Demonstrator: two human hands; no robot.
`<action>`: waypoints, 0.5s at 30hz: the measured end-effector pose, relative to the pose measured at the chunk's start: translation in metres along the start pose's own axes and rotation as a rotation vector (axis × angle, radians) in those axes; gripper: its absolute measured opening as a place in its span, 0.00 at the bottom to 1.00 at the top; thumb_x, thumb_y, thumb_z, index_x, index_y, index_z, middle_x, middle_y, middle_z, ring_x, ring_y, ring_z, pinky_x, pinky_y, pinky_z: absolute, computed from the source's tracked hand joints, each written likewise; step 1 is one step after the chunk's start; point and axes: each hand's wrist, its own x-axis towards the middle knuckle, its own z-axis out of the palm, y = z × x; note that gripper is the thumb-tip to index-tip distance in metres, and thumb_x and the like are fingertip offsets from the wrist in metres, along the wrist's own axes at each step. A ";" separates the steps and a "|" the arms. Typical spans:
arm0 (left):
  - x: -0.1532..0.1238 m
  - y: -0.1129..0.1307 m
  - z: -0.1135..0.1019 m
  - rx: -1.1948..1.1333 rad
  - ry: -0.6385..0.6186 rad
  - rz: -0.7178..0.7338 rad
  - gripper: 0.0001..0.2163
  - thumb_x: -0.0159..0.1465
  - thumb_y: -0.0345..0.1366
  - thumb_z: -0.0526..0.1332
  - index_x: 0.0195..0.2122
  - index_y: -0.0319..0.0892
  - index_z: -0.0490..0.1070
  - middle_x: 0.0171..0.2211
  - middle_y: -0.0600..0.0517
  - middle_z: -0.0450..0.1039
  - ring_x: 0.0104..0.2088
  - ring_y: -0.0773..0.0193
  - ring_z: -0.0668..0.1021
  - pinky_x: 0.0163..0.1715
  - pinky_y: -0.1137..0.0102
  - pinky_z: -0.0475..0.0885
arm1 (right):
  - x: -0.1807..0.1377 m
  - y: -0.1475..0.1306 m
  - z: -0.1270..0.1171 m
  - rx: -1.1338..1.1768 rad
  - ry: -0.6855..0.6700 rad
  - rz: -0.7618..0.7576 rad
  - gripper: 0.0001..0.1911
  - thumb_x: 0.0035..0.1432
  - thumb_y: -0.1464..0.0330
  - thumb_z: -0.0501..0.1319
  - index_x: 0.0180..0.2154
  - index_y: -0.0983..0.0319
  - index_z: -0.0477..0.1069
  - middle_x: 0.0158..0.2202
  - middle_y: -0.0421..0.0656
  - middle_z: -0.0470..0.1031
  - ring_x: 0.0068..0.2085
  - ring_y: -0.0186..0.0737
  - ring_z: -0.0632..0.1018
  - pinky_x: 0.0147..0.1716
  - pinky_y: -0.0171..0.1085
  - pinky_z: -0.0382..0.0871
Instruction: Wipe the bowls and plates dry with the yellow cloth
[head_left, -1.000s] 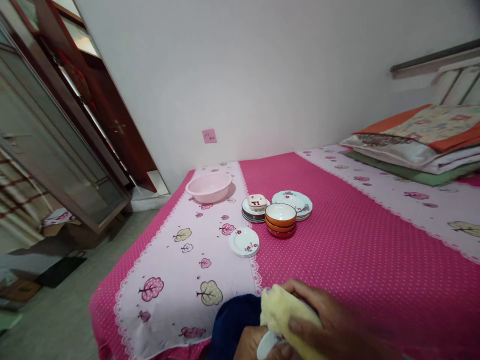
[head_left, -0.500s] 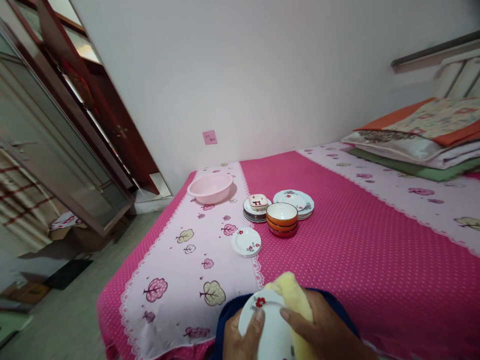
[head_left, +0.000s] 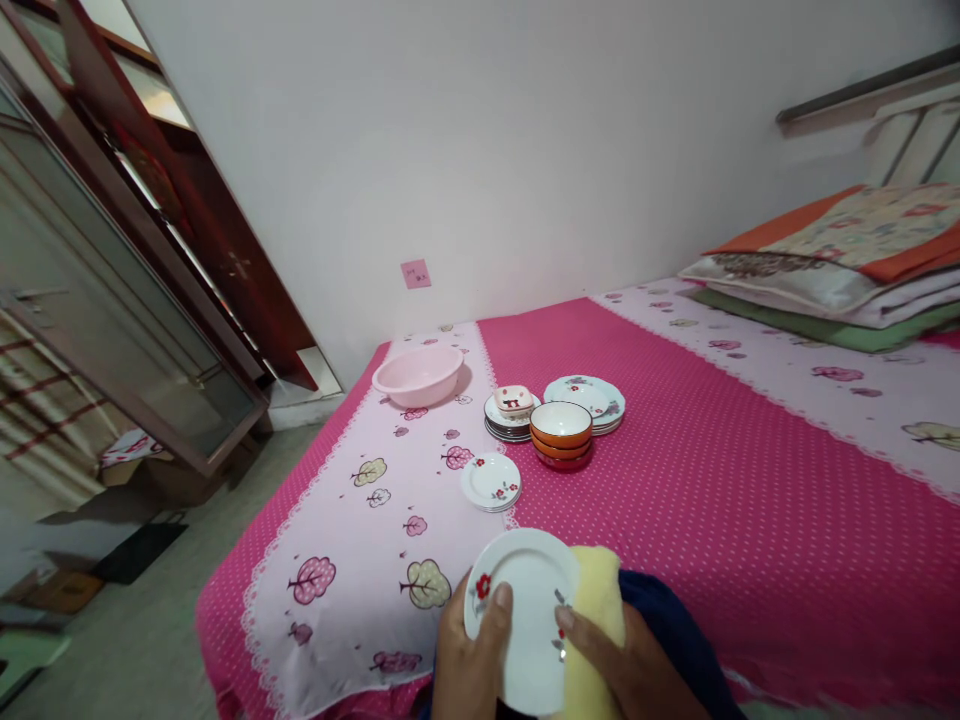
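Note:
A white plate (head_left: 529, 600) with red flowers is held up in front of me, its face toward me. My left hand (head_left: 472, 640) grips its left edge, thumb lying on the face. On the right edge, my right hand (head_left: 622, 650) is closed around a yellow cloth (head_left: 596, 590) and the plate's rim, its thumb on the plate. The fingers behind the plate are hidden. Just beyond lies a small stack of similar flowered plates (head_left: 490, 481) on the bed.
Farther back stand stacked orange and red bowls (head_left: 561, 438), dark-rimmed plates (head_left: 499, 428) with a small square dish (head_left: 514, 400) on top, and larger plates (head_left: 589, 398). A pink basin (head_left: 418, 378) sits near the wall. Folded bedding (head_left: 832, 260) lies at the right.
The plate has risen and turned a little between my hands, so more of its face shows. The yellow cloth has moved down along its right side.

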 end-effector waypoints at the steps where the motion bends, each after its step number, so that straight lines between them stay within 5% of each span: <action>1: 0.002 0.009 -0.002 0.097 -0.123 0.044 0.25 0.57 0.56 0.70 0.44 0.39 0.80 0.35 0.46 0.82 0.35 0.55 0.81 0.35 0.67 0.76 | -0.001 -0.006 -0.005 -0.067 -0.017 -0.027 0.37 0.45 0.46 0.72 0.49 0.64 0.76 0.38 0.49 0.85 0.42 0.57 0.84 0.41 0.46 0.79; 4: 0.005 0.033 -0.007 0.409 -0.450 0.108 0.18 0.65 0.51 0.65 0.38 0.39 0.79 0.29 0.51 0.77 0.28 0.65 0.74 0.26 0.75 0.66 | -0.007 -0.020 -0.014 -0.256 -0.020 -0.152 0.31 0.44 0.50 0.72 0.45 0.62 0.78 0.39 0.48 0.85 0.43 0.55 0.83 0.44 0.43 0.77; 6: 0.005 0.041 -0.006 0.503 -0.514 0.148 0.16 0.67 0.49 0.63 0.34 0.40 0.78 0.27 0.53 0.74 0.27 0.67 0.71 0.25 0.75 0.63 | -0.010 -0.024 -0.016 -0.340 -0.006 -0.180 0.28 0.45 0.52 0.71 0.45 0.61 0.78 0.41 0.47 0.85 0.44 0.54 0.83 0.45 0.42 0.76; 10: 0.000 0.036 0.005 0.348 -0.396 0.155 0.18 0.65 0.52 0.64 0.33 0.40 0.78 0.24 0.53 0.73 0.25 0.66 0.72 0.25 0.74 0.64 | -0.011 -0.026 -0.014 -0.268 -0.028 -0.155 0.28 0.46 0.52 0.70 0.45 0.63 0.77 0.39 0.48 0.84 0.43 0.55 0.83 0.43 0.44 0.77; 15: -0.006 0.023 0.021 -0.032 -0.062 0.094 0.21 0.56 0.53 0.72 0.36 0.39 0.78 0.26 0.51 0.80 0.24 0.63 0.77 0.24 0.72 0.70 | -0.007 -0.021 -0.003 0.061 -0.074 0.004 0.39 0.47 0.48 0.72 0.55 0.63 0.69 0.43 0.50 0.85 0.45 0.58 0.84 0.45 0.47 0.78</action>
